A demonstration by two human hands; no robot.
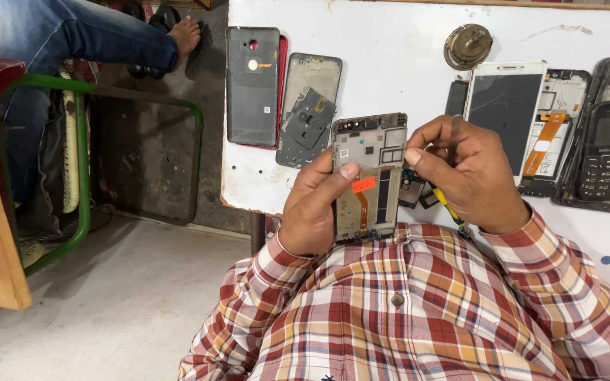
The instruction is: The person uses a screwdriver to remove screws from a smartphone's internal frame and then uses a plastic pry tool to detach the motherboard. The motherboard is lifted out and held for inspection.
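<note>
My left hand [315, 208] grips an opened phone frame [370, 148] from its left side, thumb lying across the middle near an orange sticker [363, 185]. The frame stands upright in front of my chest, its bare inner side facing me, with a dark flex strip running down it. My right hand [471, 173] pinches the frame's right edge with thumb and forefinger, and a thin metal tool [455, 130] sticks up between its fingers. A yellow-handled tool [450, 207] lies under that hand.
A white worktable [397, 49] carries a dark phone back cover [252, 85], a grey inner frame [308, 113], a white phone with a screen [506, 113], a keypad phone [607, 149] and a round metal part [467, 46]. Left, another person's leg rests by a green-framed chair [79, 169].
</note>
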